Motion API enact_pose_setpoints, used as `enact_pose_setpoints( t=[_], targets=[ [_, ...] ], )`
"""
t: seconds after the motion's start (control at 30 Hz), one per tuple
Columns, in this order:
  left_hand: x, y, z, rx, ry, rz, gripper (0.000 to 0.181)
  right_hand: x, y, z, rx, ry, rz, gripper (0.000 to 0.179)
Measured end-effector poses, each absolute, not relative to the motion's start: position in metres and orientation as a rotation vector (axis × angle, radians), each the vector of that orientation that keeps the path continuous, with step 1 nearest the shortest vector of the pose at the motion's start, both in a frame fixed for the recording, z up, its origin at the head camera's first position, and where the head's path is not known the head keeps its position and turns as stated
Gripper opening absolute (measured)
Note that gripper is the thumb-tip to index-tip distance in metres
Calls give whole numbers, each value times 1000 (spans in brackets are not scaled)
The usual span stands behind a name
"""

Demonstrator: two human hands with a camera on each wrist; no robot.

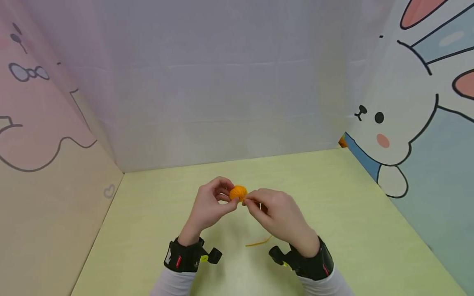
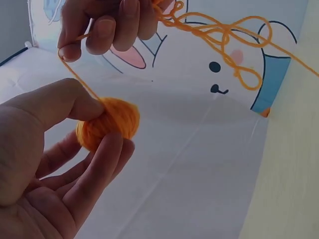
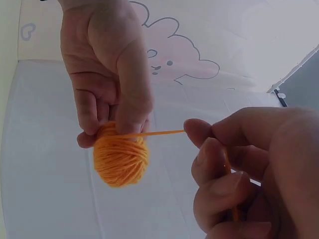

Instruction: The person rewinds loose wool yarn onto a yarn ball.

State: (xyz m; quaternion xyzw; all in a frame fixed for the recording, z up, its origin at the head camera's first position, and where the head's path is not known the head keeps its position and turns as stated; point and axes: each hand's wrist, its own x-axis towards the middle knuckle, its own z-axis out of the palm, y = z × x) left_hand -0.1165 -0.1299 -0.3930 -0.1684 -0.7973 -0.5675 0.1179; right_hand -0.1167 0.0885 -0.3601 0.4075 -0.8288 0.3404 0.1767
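A small ball of orange yarn (image 3: 121, 162) is held between the thumb and fingers of my left hand (image 1: 212, 201), above the table. From the ball a taut strand (image 3: 162, 133) runs to my right hand (image 1: 277, 211), which pinches it between thumb and forefinger close beside the ball. The strand passes on through the curled fingers of the right hand. In the left wrist view, loose tangled loops of yarn (image 2: 227, 32) hang from that hand. A loose yarn tail (image 1: 258, 243) shows below the right hand in the head view.
The pale yellow-green table (image 1: 163, 193) spreads under both hands. A white sheet (image 1: 222, 94) closes off the back. Printed cartoon panels stand at the left and right, the right one with a rabbit (image 1: 385, 123). Black wrist straps (image 1: 184, 255) carry small cameras.
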Motion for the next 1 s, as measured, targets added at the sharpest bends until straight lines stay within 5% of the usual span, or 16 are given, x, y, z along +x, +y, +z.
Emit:
enact_pose_setpoints(
  t=[0.53,1.0],
  targets=[
    [-101,-124,-372,-995,-2279,-1845,33,-132,93,-365,1092,-2323,967,8],
    [-110,-131,-385,-669,-1902,-2210,31,-131,83,-368,1062,-2602,885,10]
  ],
)
